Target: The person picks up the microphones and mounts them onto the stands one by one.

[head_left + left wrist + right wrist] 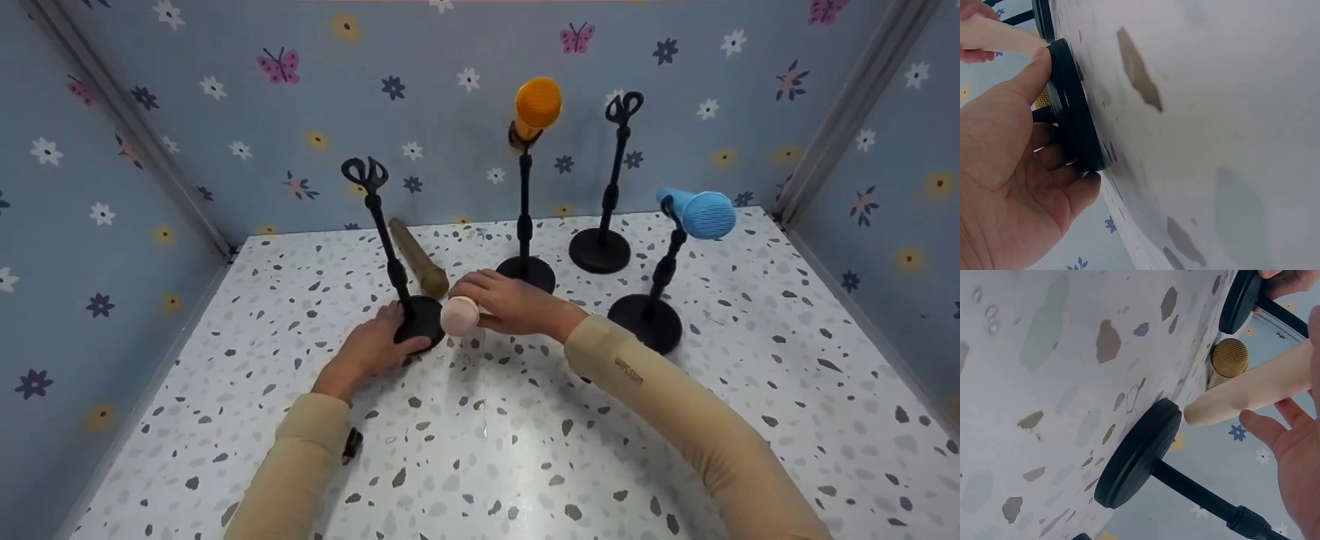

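On the left, my left hand (371, 345) grips the round base of a black microphone stand (389, 255), thumb on top and fingers at the edge in the left wrist view. That stand's clip holds no microphone. My right hand (517, 301) holds a pale cream microphone (460, 316) above the table, its round head towards me in the head view. In the right wrist view, thumb and fingers pinch the handle (1252, 385), whose narrow end points down. Behind the left stand, a gold microphone (418, 259) lies on the table.
An orange microphone (538, 103) sits on a stand (525, 195) at centre back. To its right is another stand (611, 191) with a bare clip. A blue microphone (705, 215) rests on the right stand (664, 274). Flowered walls (450, 172) enclose the speckled table (480, 465).
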The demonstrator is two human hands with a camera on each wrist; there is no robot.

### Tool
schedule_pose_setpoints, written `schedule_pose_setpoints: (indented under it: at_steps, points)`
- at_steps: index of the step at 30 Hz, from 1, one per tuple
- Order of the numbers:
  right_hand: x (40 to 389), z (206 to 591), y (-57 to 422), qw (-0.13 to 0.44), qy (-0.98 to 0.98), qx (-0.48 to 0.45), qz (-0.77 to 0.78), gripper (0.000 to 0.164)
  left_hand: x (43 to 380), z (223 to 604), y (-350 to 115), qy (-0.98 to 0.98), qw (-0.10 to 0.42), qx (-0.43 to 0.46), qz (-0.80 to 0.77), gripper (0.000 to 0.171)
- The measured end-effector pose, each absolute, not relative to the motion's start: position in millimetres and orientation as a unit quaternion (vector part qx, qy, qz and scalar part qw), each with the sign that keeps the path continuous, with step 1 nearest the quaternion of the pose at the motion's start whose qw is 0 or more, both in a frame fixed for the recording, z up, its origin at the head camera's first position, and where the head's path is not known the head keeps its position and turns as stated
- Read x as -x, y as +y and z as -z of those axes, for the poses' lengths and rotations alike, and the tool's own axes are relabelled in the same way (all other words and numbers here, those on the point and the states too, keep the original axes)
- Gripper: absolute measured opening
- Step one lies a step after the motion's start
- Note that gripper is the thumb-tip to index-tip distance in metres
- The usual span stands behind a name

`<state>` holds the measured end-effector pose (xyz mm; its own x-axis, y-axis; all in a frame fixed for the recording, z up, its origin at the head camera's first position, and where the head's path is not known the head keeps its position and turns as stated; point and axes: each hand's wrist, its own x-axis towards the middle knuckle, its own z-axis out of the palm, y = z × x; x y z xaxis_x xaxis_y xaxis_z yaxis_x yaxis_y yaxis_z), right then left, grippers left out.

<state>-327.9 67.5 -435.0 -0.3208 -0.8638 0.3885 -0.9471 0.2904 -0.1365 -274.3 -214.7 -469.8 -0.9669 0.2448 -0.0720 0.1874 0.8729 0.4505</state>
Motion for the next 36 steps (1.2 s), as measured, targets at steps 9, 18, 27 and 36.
schedule_pose_setpoints:
  at_steps: [9,18,27,36]
  points:
    - [323.5,424.8,71.6,0.093,-0.803,-0.556,-0.194,0.038,275.0,469.4,-213.0,0.969,0.068,-0.120,-0.204,0.095]
    - [321.0,417.0,82.7,0.068,-0.811,-0.538,-0.218,0.043,274.5,467.8,-213.2,0.969,0.071,-0.117,-0.207,0.093]
    - [312.9,403.0,101.6,0.026,-0.828,-0.498,-0.257,0.043,272.8,470.6,-213.6,0.968,0.060,-0.123,-0.210,0.093]
    - [308.0,384.4,122.3,-0.022,-0.819,-0.427,-0.383,0.046,265.4,463.7,-200.0,0.972,0.056,-0.124,-0.192,0.089]
